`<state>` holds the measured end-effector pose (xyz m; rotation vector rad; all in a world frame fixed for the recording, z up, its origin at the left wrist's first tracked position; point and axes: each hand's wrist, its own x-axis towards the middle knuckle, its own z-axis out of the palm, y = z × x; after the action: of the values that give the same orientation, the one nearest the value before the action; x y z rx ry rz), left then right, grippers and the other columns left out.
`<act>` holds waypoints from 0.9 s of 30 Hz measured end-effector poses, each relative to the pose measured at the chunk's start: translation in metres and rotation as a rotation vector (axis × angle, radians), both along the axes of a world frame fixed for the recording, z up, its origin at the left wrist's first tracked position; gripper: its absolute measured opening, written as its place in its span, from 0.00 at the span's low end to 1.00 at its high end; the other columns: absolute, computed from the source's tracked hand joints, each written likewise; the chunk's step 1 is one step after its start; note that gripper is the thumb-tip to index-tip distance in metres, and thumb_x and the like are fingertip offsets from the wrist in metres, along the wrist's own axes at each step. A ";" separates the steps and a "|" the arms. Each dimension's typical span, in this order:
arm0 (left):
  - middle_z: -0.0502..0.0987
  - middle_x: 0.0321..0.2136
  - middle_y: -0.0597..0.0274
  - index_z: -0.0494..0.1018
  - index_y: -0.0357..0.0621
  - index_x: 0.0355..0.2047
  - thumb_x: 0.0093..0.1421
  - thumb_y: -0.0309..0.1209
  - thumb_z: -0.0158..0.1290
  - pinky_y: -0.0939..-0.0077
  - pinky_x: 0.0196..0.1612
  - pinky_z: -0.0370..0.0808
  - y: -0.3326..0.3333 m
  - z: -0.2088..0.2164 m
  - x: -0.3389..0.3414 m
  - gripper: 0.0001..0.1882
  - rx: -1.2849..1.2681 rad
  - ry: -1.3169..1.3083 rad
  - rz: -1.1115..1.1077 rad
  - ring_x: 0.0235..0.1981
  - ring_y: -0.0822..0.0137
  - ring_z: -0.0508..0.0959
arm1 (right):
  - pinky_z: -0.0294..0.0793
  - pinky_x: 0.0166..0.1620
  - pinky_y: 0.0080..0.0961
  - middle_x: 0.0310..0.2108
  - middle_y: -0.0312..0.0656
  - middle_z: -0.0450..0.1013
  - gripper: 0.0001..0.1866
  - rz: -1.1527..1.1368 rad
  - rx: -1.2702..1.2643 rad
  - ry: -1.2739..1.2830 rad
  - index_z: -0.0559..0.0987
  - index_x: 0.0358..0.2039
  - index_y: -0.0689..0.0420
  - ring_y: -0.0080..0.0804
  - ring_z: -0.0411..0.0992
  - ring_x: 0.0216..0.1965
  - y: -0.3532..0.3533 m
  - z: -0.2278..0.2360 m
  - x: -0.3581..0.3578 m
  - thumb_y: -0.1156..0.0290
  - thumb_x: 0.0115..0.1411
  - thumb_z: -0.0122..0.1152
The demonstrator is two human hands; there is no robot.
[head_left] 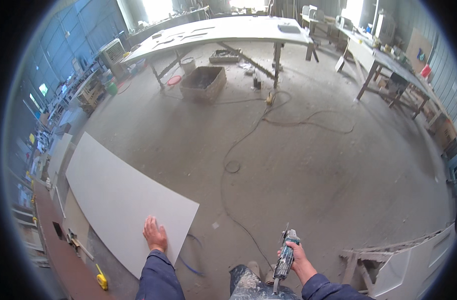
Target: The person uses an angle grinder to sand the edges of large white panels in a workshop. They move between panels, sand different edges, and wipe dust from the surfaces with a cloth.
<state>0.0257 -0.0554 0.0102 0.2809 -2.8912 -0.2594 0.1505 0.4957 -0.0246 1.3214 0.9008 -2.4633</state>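
A large white panel (123, 190) lies to my left, with one straight end facing me. My left hand (155, 236) rests flat on it near that end, fingers stretched out and holding nothing. On my right, an angle grinder (284, 260) with a dusty, worn body is held upright in my right hand (299, 256), its head pointing away from me. Its disc shows only as a thin edge at the top. From near the grinder, a dark power cord (226, 200) runs away over the floor. A blue hose (188, 267) curves out beside the panel's near end.
A yellow tape measure (102, 281) lies on the left near a brown board (51, 245). White frame-like pieces (413, 265) stand at lower right. Farther off are a long white-topped table (228, 31), a dirty bin (203, 92), a power socket (269, 99) and a workbench (363, 52).
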 end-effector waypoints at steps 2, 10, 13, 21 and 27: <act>0.62 0.69 0.48 0.64 0.41 0.66 0.65 0.39 0.48 0.48 0.72 0.50 0.003 0.005 0.003 0.30 0.004 -0.006 0.012 0.72 0.48 0.58 | 0.85 0.30 0.48 0.31 0.52 0.75 0.22 -0.056 -0.055 0.043 0.66 0.49 0.59 0.49 0.80 0.27 0.030 0.011 -0.023 0.68 0.58 0.66; 0.66 0.66 0.44 0.67 0.37 0.62 0.65 0.36 0.48 0.46 0.71 0.55 0.001 -0.002 -0.001 0.27 -0.021 0.020 0.023 0.70 0.44 0.61 | 0.82 0.33 0.51 0.29 0.50 0.74 0.21 -0.208 -0.258 -0.036 0.69 0.46 0.59 0.49 0.78 0.29 0.110 0.040 -0.115 0.60 0.59 0.64; 0.73 0.59 0.42 0.72 0.34 0.56 0.65 0.35 0.49 0.46 0.67 0.60 0.005 -0.005 -0.032 0.22 -0.039 -0.140 0.219 0.63 0.42 0.68 | 0.81 0.34 0.51 0.30 0.51 0.74 0.22 -0.300 -0.172 -0.040 0.70 0.45 0.58 0.49 0.78 0.28 0.137 0.045 -0.141 0.59 0.59 0.64; 0.81 0.46 0.46 0.78 0.35 0.50 0.63 0.37 0.58 0.58 0.54 0.75 0.260 0.066 -0.241 0.20 0.536 -0.084 -0.254 0.50 0.51 0.80 | 0.81 0.29 0.51 0.29 0.52 0.74 0.27 -0.556 0.130 0.076 0.66 0.50 0.58 0.50 0.78 0.26 0.214 0.094 -0.236 0.60 0.56 0.66; 0.76 0.53 0.49 0.73 0.42 0.60 0.63 0.39 0.64 0.65 0.51 0.79 0.607 0.206 -0.278 0.28 0.854 -0.659 -1.278 0.48 0.57 0.82 | 0.81 0.25 0.51 0.29 0.52 0.72 0.26 -0.744 0.193 0.131 0.65 0.53 0.51 0.51 0.77 0.23 0.292 0.131 -0.304 0.71 0.56 0.65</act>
<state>-0.2524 0.5513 0.2164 -1.6737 -2.8055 -1.8402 -0.1535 0.7881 0.1063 1.8412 0.7843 -3.0969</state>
